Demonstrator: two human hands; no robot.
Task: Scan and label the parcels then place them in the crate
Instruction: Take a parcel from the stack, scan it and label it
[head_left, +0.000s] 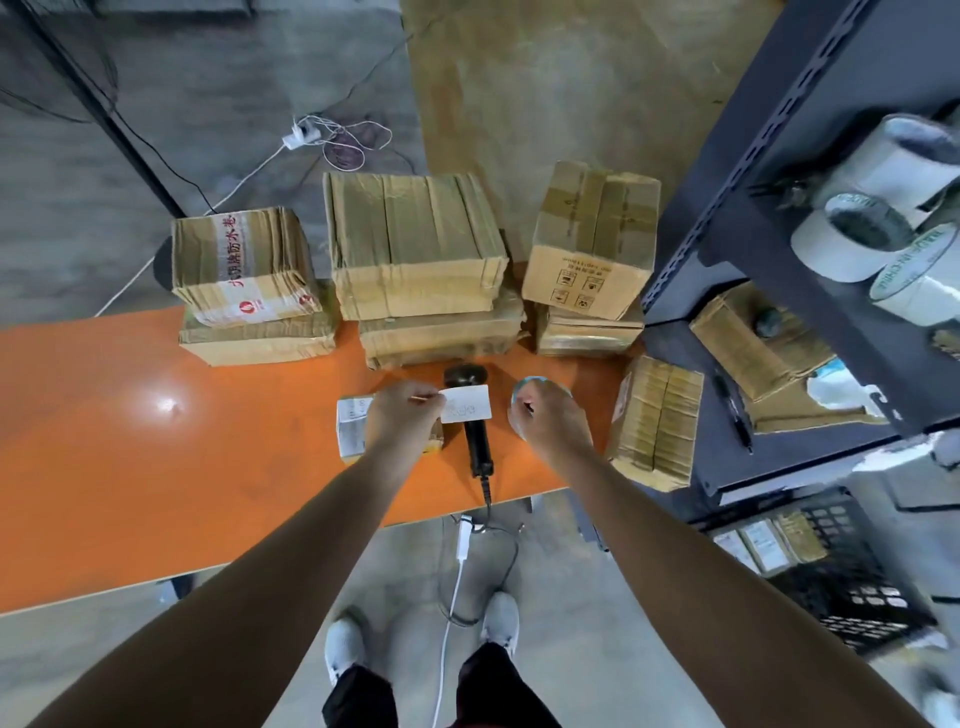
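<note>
At the centre of the frame, on the orange table (130, 441), I log one small parcel (352, 427), half hidden under my left hand (400, 415). That hand's thumb and forefinger are pinched together on one white label (466, 403), held above the parcel's right end; its print is too blurred to read. One black scanner (475, 415) lies just right of the parcel, its head partly covered by the label and its cable dropping off the near table edge. My right hand (545, 418) rests on one label roll (535, 395), most of it covered; fingers curled, but I cannot tell whether they grip it.

Across the upper middle, I count six stacked cartons (415, 244) in three piles of two, the lower ones largely hidden. One more taped parcel (657, 421) sits at the table's right end.

At lower right, one black crate (852, 587) stands under the dark shelf (727, 260), cut by a shelf rail, with about three parcels inside. At upper right, about four tape rolls (862, 234), blurred.
</note>
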